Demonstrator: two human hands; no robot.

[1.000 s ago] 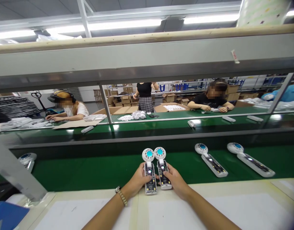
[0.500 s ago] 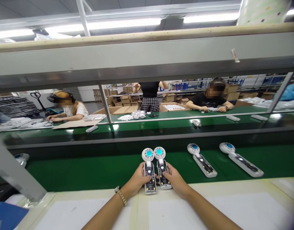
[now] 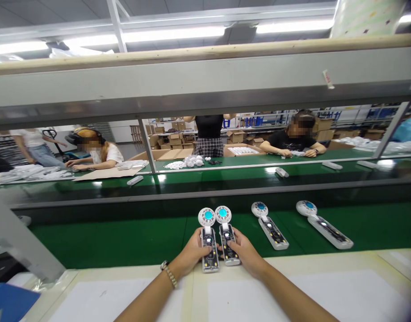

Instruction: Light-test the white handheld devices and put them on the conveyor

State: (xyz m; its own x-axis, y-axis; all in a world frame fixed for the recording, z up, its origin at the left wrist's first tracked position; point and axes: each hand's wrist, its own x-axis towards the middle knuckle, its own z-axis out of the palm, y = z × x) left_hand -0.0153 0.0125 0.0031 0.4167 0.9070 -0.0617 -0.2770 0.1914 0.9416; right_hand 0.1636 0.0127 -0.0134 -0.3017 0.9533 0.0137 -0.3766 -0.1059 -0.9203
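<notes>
My left hand (image 3: 191,254) is shut on a handheld device (image 3: 209,255) with a round white head, a teal centre and a clear casing over a circuit board. My right hand (image 3: 246,256) grips a matching device (image 3: 228,245) close beside it. Both rest at the near edge of the green conveyor belt (image 3: 108,239), their heads pointing away from me. Further right on the belt lie two similar devices (image 3: 272,233) (image 3: 326,231), out of reach of my fingers.
A white work surface (image 3: 101,299) lies below my forearms, with a blue item (image 3: 7,304) at lower left. A grey frame rail (image 3: 158,85) spans the view. Beyond it, a second belt (image 3: 205,176) carries white parts. Seated co-workers (image 3: 94,152) (image 3: 292,136) and a standing person (image 3: 208,136) work among cardboard boxes.
The two loose devices on the near belt have slid left, towards my hands. Parts on the far belt have shifted right. A person has walked into view at far left. My hands have barely moved.
</notes>
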